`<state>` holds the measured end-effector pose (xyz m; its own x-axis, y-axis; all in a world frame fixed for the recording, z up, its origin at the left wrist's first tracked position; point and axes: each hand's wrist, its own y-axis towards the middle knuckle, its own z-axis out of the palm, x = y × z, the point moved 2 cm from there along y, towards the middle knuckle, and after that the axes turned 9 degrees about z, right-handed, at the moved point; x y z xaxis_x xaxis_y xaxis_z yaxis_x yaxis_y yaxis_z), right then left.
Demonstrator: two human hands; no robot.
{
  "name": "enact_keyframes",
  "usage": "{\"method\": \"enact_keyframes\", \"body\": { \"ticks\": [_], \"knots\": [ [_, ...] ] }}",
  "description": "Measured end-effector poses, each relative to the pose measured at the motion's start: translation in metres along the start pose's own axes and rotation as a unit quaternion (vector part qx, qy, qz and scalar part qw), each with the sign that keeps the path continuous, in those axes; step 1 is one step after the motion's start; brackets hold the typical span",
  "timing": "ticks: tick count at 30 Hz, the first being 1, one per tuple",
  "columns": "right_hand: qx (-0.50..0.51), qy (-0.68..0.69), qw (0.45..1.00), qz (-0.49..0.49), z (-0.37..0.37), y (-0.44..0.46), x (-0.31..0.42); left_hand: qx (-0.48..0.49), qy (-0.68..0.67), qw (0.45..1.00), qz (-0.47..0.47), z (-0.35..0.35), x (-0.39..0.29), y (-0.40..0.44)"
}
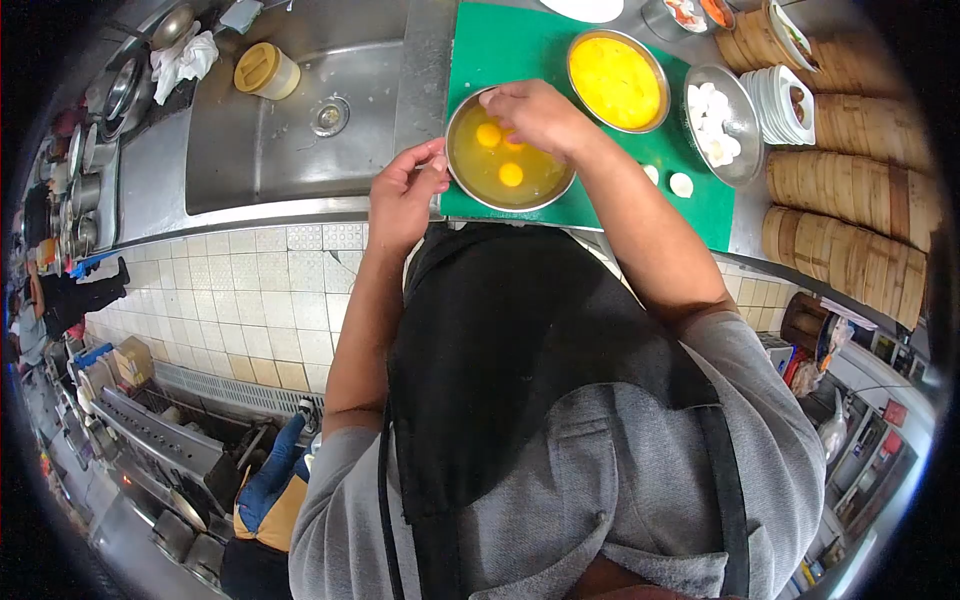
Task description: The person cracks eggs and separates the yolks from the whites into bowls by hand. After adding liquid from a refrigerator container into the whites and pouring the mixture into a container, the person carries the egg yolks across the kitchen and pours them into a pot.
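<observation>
A metal bowl (472,192) with several raw eggs (511,175) in it, yolks whole in clear egg white, sits at the left front of the green cutting board (600,214). My left hand (404,192) is at its left rim, thumb and fingers curled together against the edge. Over the far side of the same bowl reaches my right hand (537,116), its fingers bent together near the rim; what they hold, if anything, is hidden. Just right of that hand stands a second bowl of yellow beaten egg (617,82).
At right, a metal bowl (743,130) holds several white pieces, near stacked white dishes (781,107) and bamboo steamers (850,185). A sink (290,150) with a yellow-lidded container (266,71) lies left. Other people (70,295) stand farther off.
</observation>
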<state>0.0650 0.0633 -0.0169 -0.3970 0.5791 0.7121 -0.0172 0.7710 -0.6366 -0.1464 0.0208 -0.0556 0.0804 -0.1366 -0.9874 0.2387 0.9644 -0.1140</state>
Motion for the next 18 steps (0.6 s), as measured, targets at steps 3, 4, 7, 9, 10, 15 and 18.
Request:
{"method": "enact_keyframes", "body": {
  "ticks": [3,4,7,9,10,15,18],
  "knots": [
    [-0.006,-0.051,0.998,-0.030,0.007,0.013,-0.007,0.008,0.002,1.000,-0.004,-0.001,0.000,0.000],
    [-0.006,-0.052,0.998,-0.029,0.009,0.015,-0.009,0.014,0.004,1.000,-0.007,-0.001,0.000,0.000],
    [0.044,0.054,0.997,0.011,0.018,0.021,-0.019,0.016,0.005,1.000,-0.008,-0.001,0.001,0.000],
    [0.144,0.305,0.937,0.088,0.025,0.024,-0.027,0.016,0.002,1.000,-0.009,-0.001,0.002,0.000],
    [0.144,0.305,0.937,0.088,0.023,0.024,-0.029,0.016,-0.001,1.000,-0.011,-0.001,0.002,0.000],
    [0.280,0.394,0.870,0.097,0.018,0.010,-0.027,0.016,0.000,1.000,-0.009,-0.002,0.003,0.000],
    [0.269,0.399,0.874,0.065,0.010,-0.005,-0.016,0.009,-0.005,1.000,-0.003,-0.001,0.004,0.001]
  ]
}}
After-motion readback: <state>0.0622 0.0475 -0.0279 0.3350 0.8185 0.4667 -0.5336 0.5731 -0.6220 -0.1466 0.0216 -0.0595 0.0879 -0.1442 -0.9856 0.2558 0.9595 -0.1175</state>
